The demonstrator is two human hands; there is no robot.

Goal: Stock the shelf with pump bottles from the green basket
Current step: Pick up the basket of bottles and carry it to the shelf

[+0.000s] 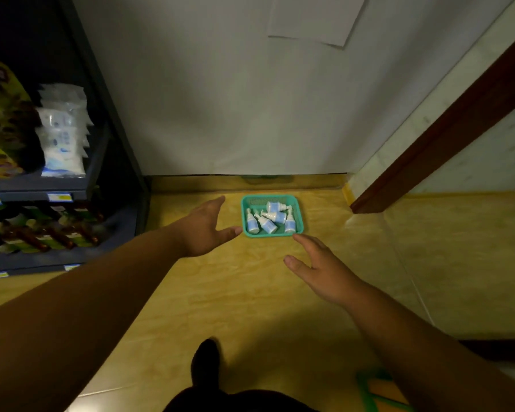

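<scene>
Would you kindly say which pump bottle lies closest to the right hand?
The rightmost bottle in the green basket, just beyond the right hand; the other four lie farther left.

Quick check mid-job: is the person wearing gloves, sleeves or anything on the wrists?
No gloves: the left hand and the right hand are bare. Each arm is bare as far as the picture's edge, and no sleeve shows. No watch, band or ring is visible, though the light is dim.
</scene>
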